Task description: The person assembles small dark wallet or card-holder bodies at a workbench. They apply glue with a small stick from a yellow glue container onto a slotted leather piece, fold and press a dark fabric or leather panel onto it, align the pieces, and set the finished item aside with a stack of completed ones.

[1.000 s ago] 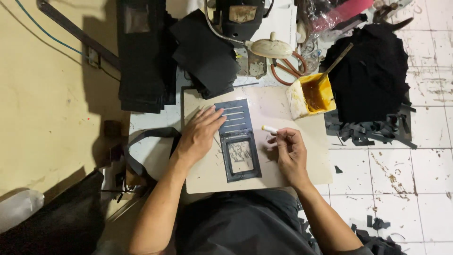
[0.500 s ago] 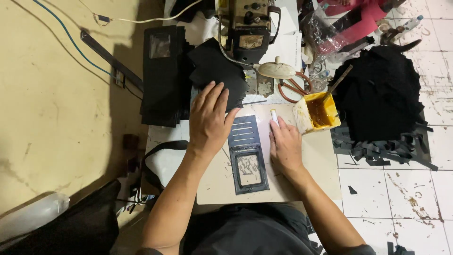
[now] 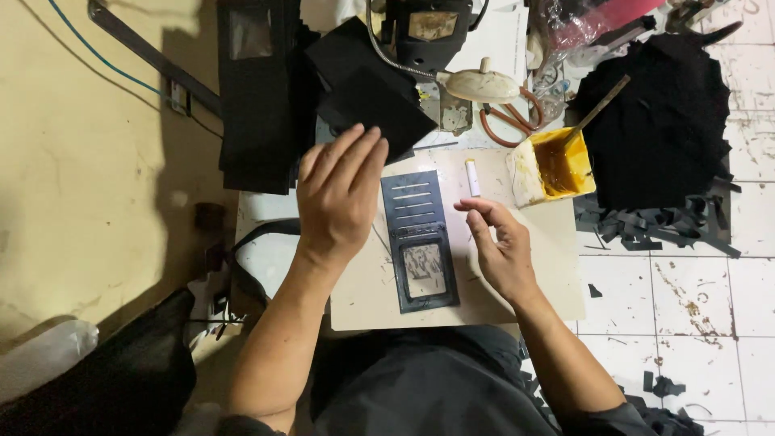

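Your left hand (image 3: 339, 198) has moved up-frame toward the black sheets (image 3: 371, 89), fingers spread, seemingly empty. Your right hand (image 3: 500, 250), fingers loosely open, has dropped the white stick (image 3: 472, 178). The black template (image 3: 420, 241) lies mid-frame on the counter (image 3: 557, 282).

Black slotted panel (image 3: 420, 241), white stick (image 3: 472, 177), yellow glue tub (image 3: 554, 167), beige board (image 3: 533, 274)

Left hand (image 3: 337, 198) reaching up to the black sheets (image 3: 367, 89), right hand (image 3: 499, 246) loose and empty beside the black panel (image 3: 420, 242) on the board (image 3: 533, 282). White stick (image 3: 472, 177) near the glue tub (image 3: 553, 168).
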